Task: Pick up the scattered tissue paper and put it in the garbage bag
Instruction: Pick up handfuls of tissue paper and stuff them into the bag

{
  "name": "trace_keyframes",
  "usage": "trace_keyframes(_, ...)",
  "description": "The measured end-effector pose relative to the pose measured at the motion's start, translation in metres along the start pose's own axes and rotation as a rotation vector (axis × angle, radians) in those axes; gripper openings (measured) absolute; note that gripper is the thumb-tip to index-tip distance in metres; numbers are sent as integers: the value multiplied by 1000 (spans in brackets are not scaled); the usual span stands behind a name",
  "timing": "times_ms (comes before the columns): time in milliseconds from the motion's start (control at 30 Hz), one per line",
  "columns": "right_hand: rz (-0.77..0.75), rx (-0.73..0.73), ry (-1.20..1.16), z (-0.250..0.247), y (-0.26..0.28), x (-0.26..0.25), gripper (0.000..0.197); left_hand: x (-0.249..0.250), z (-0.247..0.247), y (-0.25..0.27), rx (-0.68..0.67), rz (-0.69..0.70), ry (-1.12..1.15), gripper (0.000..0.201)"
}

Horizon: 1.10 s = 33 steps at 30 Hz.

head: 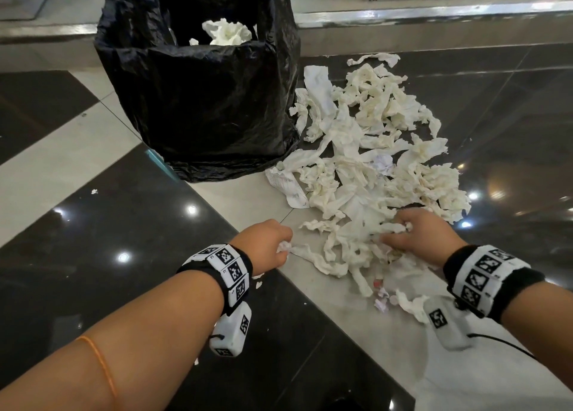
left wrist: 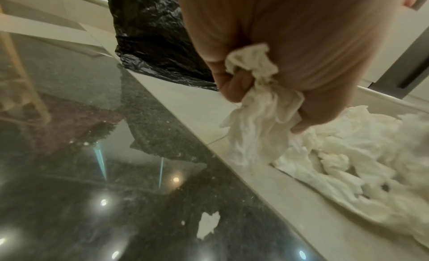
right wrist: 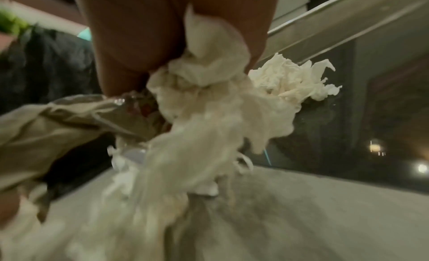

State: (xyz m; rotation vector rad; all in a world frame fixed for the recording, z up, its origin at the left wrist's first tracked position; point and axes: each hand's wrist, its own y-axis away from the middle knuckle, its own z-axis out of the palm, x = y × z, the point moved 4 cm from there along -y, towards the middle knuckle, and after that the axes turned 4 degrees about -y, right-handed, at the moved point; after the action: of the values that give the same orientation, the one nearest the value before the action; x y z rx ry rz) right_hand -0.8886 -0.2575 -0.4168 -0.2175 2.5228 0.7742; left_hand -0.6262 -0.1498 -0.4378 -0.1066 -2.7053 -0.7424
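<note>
garbage bag: far left on the floor, some tissue inside
tissue pile: right of the bag, touching its base
hands: near edge of the pile, left hand, right hand

The fingertips of the left hand are hidden under the knuckles in the head view, so its grip on the tissue strip is read only from the left wrist view. The fingers of the right hand are buried in the tissue pile. The right wrist view is heavily blurred; the reddish scraps under the thumb cannot be identified. The garbage bag is cut off by the top edge, and only 1 clump is seen inside it. Print on the paper slip is too small to read
</note>
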Motion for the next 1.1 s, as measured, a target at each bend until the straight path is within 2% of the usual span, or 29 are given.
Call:
trace_keyframes(100, 15, -6, -161, -13, 2, -10, 20, 2, 2, 1, 20, -3, 46, 18)
trace_keyframes(200, -2, -17, -411, -23, 6, -10, 25, 13, 6, 0, -34, 39, -25, 20)
trace_keyframes(300, -34, 42, -448, -31, 10, -7, 32, 32, 13, -1, -101, 125, -126, 20)
trace_keyframes(367, -21, 61, -484, -32, 14, -7, 32, 42, 23, -2, -124, 184, -152, 28)
trace_keyframes(467, 22, 65, -615, -32, 22, -9, 8, 46, 45, -1, -211, 215, -184, 56)
trace_keyframes(500, 22, 71, -622, -33, 25, -10, 12, 46, 50, 0, -238, 216, -216, 62)
trace_keyframes(600, 40, 27, -391, -37, 30, -11, 18, 44, 58, 2, -280, 204, -284, 59)
trace_keyframes(667, 75, -100, -120, -35, 36, -12, 10, 42, 57, 1, -296, 192, -332, 40)
trace_keyframes(700, 48, -178, 59, -31, 38, -12, 5, 42, 55, 0, -300, 186, -348, 29)
trace_keyframes(733, -1, -252, 243, -24, 40, -11, 9, 42, 51, -1, -301, 185, -354, 21)
trace_keyframes(767, -57, -316, 403, -15, 42, -8, 14, 44, 46, -3, -298, 188, -354, 17)
trace_keyframes(833, -147, -454, 617, 10, 47, 3, 27, 47, 32, -8, -272, 189, -348, 22)
trace_keyframes(933, -179, -608, 771, 49, 55, 25, 61, 47, 12, -15, -176, 168, -329, 24)
trace_keyframes(967, -209, -617, 812, 56, 56, 29, 60, 45, 7, -17, -139, 158, -305, 23)
trace_keyframes(1033, -282, -598, 859, 60, 56, 30, 42, 40, 1, -20, -81, 128, -243, 21)
trace_keyframes(1100, -256, -583, 805, 52, 52, 27, 27, 35, -3, -21, -48, 96, -174, 19)
